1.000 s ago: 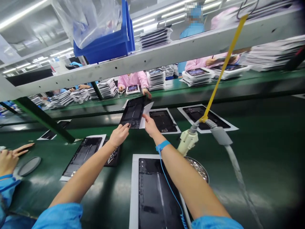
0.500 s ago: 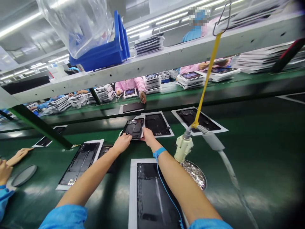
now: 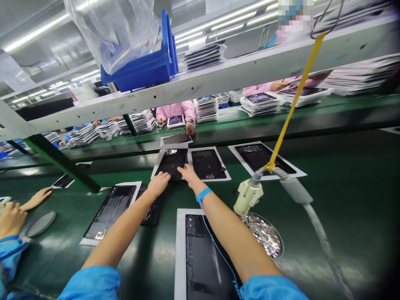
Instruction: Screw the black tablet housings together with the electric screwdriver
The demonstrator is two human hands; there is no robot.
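Observation:
A black tablet housing (image 3: 173, 161) lies on a white sheet at the far side of the green bench. My left hand (image 3: 159, 183) is closed on its near left corner, fingers bent over the edge. At its near right side, my right hand (image 3: 190, 176) has thumb and fingers apart, the thumb reaching over the housing. A blue wrist strap (image 3: 203, 194) with a thin cord is on my right wrist. Closer to me, a larger black tablet housing (image 3: 200, 250) rests on white sheet, partly behind my right forearm. Another black housing (image 3: 150, 213) sits beside my left forearm.
Other housings (image 3: 206, 163) lie on sheets to the right and left (image 3: 111, 212). A round dish (image 3: 265, 235) of small shiny parts stands under a hanging cream connector (image 3: 249, 196) on a yellow strap. A co-worker's hand (image 3: 12, 218) is at left. A shelf (image 3: 193, 85) crosses above.
The housing between my hands has gone from tilted to flat on the sheet. My right hand has loosened and shifted slightly left over its near edge. The view has turned a little left.

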